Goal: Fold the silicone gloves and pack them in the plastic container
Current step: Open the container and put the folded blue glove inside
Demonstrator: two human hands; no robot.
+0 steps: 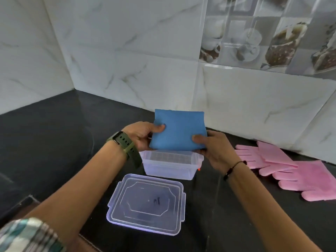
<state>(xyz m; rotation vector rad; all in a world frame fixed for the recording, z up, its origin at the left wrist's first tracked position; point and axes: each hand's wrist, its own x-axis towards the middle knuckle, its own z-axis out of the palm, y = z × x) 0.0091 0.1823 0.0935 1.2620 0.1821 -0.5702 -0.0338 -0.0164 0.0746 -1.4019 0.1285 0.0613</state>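
A folded blue silicone glove bundle (179, 130) is held in the air just above the open clear plastic container (169, 169). My left hand (141, 135) grips its left edge, thumb on top. My right hand (214, 148) grips its lower right corner, thumb on the front. Pink silicone gloves (283, 166) lie flat and overlapping on the black counter to the right. The container's clear lid (147, 202) lies flat in front of the container.
The black counter (54, 142) runs into a corner of white marble-look wall tiles behind and to the left. A green watch sits on the left wrist, a dark band on the right. The counter's front edge shows at bottom left.
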